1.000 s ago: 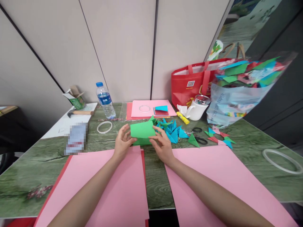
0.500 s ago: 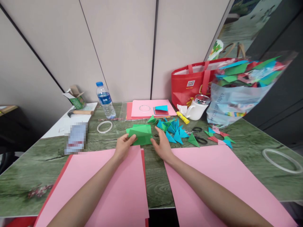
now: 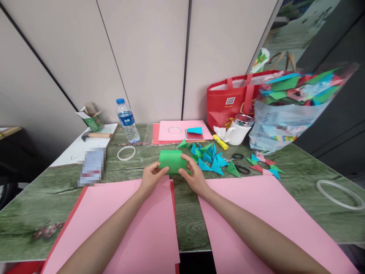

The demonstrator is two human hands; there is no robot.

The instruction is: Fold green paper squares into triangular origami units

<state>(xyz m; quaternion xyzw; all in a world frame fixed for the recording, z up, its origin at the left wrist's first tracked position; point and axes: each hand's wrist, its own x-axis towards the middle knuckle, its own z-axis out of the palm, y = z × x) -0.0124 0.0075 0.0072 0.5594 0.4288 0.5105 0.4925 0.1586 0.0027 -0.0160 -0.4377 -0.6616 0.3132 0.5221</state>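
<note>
Both hands hold a green sheet of paper (image 3: 172, 160) upright, slightly above the table. My left hand (image 3: 152, 178) grips its lower left side, thumb in front and fingers at the edge. My right hand (image 3: 195, 177) holds the right side, its thumb near the bottom edge and fingertips along the upper right. Just beyond the right hand lies a pile of blue and green folded paper triangles (image 3: 212, 158). A lone green triangle (image 3: 234, 170) rests beside black-handled scissors (image 3: 242, 169).
Pink sheets (image 3: 128, 224) and more pink paper (image 3: 256, 213) lie under my forearms. Around them are a water bottle (image 3: 127, 121), a hammer (image 3: 98, 135), a white ring (image 3: 126, 153), a glue stick (image 3: 220, 142), a white mug (image 3: 238, 131), a red bag (image 3: 219, 102) and a paper-filled plastic bag (image 3: 285, 121).
The green paper's edges have come together on the left, where layers stuck out before. My right hand has closed onto its right side, and my left hand has shifted slightly right.
</note>
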